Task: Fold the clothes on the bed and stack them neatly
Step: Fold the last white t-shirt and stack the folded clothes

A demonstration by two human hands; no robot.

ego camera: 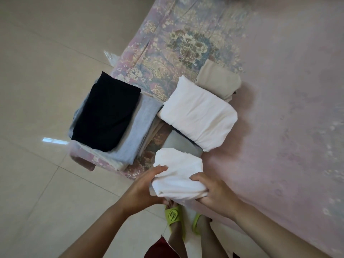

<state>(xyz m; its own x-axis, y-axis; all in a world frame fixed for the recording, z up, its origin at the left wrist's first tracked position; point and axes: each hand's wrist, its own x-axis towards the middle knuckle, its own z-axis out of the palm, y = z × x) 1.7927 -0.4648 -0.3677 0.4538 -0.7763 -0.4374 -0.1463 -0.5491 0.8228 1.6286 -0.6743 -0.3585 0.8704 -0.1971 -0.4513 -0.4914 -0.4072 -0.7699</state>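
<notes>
Both hands hold a small folded white garment (177, 175) over the near corner of the bed (288, 127). My left hand (143, 187) grips its left edge, thumb on top. My right hand (214, 190) grips its right edge with fingers curled under. Beyond it lies a larger folded white garment (198, 113) on top of a grey piece (176, 144). A folded beige garment (217, 79) sits behind that. To the left a folded black garment (108, 112) rests on a grey one (137, 131), stacked at the bed's corner.
The bed has a pink cover with a floral patterned band (186, 41) along its edge. Pale floor tiles (46, 71) spread to the left. My feet in lime green slippers (173, 216) stand at the bed's edge.
</notes>
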